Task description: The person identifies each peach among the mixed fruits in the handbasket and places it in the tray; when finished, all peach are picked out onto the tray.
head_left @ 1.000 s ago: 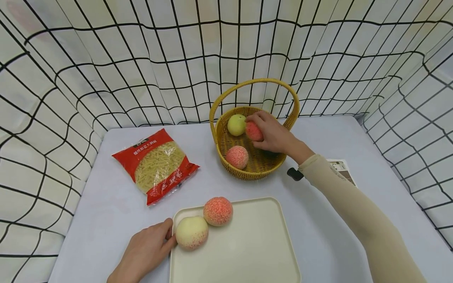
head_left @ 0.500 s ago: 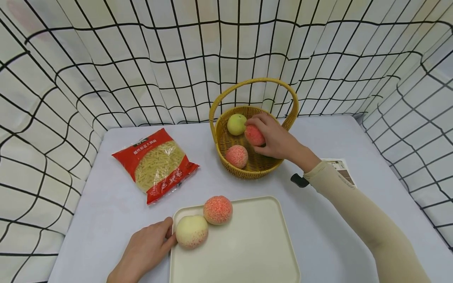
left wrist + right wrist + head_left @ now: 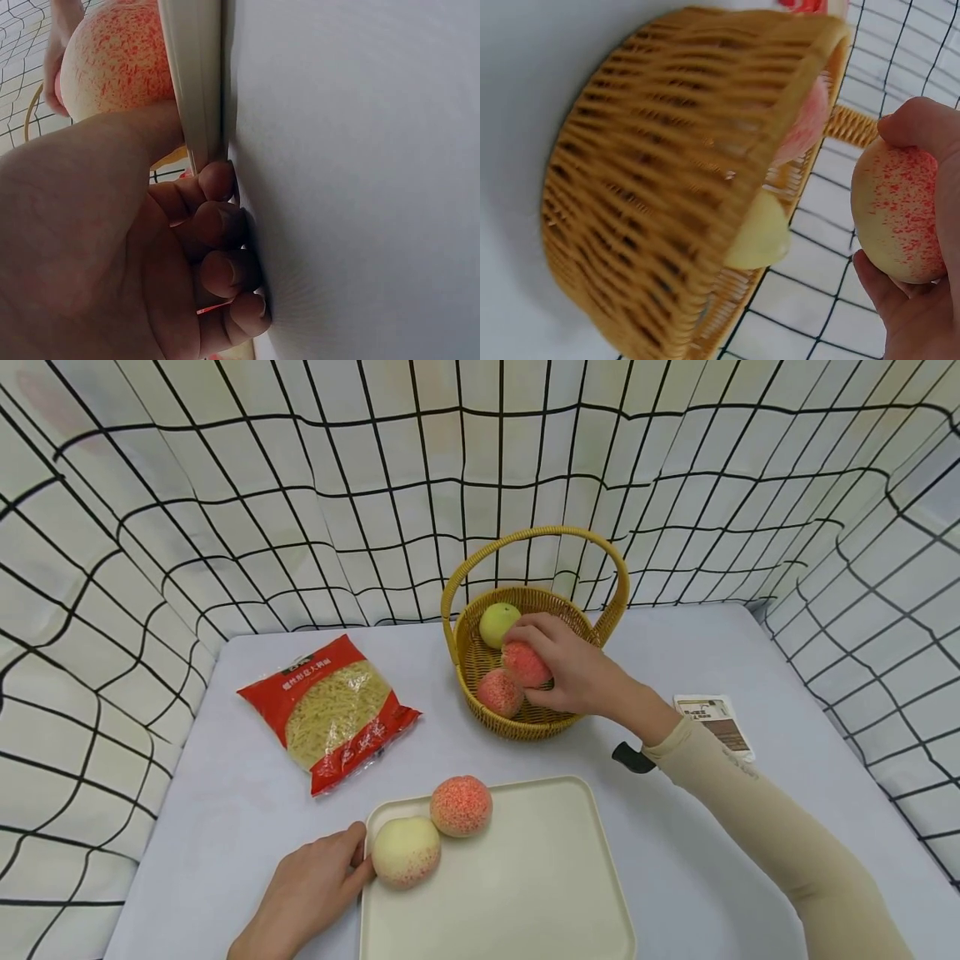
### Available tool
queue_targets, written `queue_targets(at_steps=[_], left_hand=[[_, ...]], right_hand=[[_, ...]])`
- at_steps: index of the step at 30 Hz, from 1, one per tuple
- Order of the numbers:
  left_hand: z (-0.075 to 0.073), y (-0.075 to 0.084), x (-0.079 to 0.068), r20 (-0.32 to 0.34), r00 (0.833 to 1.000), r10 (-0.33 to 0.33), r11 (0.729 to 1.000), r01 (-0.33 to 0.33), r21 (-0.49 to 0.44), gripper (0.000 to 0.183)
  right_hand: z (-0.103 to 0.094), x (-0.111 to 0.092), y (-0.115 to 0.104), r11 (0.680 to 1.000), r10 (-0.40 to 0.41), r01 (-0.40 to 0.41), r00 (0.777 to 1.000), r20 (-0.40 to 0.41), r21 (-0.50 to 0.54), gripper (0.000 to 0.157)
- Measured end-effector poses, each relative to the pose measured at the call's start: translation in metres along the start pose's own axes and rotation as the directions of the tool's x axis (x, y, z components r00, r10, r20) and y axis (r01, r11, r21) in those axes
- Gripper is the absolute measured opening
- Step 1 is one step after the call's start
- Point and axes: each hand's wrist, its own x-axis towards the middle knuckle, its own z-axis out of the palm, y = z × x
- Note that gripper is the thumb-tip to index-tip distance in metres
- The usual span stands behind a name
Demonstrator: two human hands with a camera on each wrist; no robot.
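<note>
Head camera: faces forward and down from above the counter point(image 3: 442, 747). Left wrist: low, close, turned sideways along the tray point(image 3: 196, 82). Right wrist: sideways, close to the basket point(image 3: 652, 157). Head shares tray with left wrist, basket with right.

On your left lies 1 red plastic bag of pale-yellow pasta point(image 3: 337, 714); on your right, 1 flat white-and-brown rectangular packet point(image 3: 716, 725). Beyond the white tabletop point(image 3: 690, 643) you see a pale backdrop with black gridlines point(image 3: 517, 452).
</note>
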Motion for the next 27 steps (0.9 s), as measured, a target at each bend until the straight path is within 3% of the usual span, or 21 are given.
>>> queue_targets(at_steps=[12, 27], left_hand=[[0.001, -0.001, 0.0, -0.007, 1.0, 0.0, 1.0, 0.0, -0.004, 0.025], [0.001, -0.002, -0.001, -0.018, 1.0, 0.013, 1.0, -0.013, -0.014, 0.024]], right_hand=[[-0.002, 0.0, -0.032, 0.99, -0.138, 0.138, 0.99, -0.022, 0.022, 0.063], [0.0, -0.002, -0.074, 0.964, -0.261, 0.261, 0.965, -0.007, 0.047, 0.069]])
